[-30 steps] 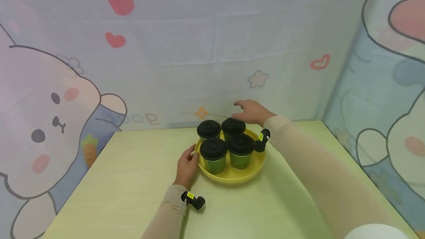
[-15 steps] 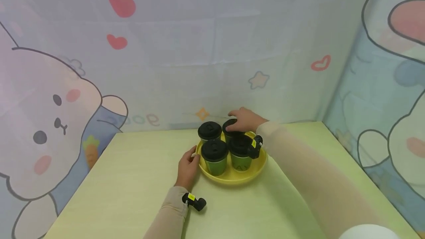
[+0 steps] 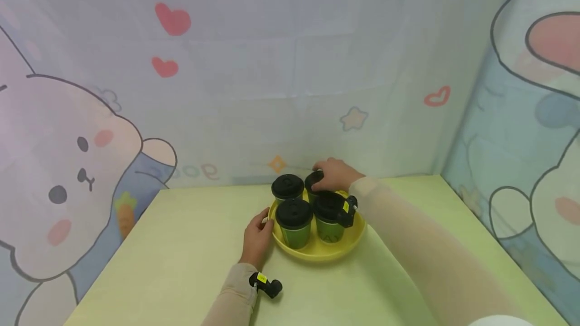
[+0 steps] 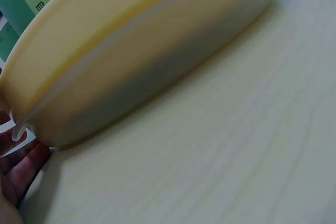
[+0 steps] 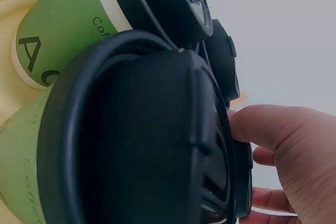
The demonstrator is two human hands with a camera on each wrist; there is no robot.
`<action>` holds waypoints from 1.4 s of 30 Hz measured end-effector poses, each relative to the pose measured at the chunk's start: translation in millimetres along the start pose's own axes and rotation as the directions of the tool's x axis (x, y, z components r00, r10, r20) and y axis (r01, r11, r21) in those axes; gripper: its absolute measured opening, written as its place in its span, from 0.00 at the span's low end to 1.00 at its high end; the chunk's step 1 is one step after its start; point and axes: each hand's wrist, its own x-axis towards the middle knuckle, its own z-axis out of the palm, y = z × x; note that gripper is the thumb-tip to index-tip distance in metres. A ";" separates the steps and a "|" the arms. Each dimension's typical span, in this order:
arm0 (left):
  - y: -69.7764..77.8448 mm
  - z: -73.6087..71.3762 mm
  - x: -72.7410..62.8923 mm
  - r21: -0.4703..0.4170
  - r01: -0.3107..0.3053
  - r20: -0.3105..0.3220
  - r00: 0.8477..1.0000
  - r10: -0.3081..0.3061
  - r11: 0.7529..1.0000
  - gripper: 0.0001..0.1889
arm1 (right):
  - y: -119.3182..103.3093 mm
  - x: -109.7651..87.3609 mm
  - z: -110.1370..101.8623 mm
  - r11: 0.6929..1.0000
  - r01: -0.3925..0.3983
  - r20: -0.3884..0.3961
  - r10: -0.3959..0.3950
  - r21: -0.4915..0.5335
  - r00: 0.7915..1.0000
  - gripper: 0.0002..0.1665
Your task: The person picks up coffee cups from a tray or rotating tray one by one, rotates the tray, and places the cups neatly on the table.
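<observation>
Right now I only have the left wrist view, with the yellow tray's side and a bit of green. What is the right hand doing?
Observer: The right hand has its thumb and fingers around the top of the far-right cup.
Operator: Are the other cups lidded?
Observer: Yes, the near-left cup, near-right cup and far-left cup all wear black lids.
</observation>
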 end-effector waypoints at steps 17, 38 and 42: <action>-0.3 5.1 -3.1 -0.006 0.008 0.004 1.000 -0.008 1.000 0.23 | 4.1 -7.7 -7.2 0.998 -0.008 -0.083 0.013 0.059 0.996 0.33; -2.2 1.2 0.4 0.018 -0.001 -0.020 1.000 0.001 1.000 0.22 | 38.9 -31.8 -52.9 0.998 -0.034 -0.190 0.042 0.044 0.981 0.28; -1.0 1.2 1.1 0.007 -0.001 -0.015 1.000 0.001 1.000 0.22 | 54.5 -42.0 -61.5 0.998 -0.046 -0.187 0.051 0.032 0.981 0.28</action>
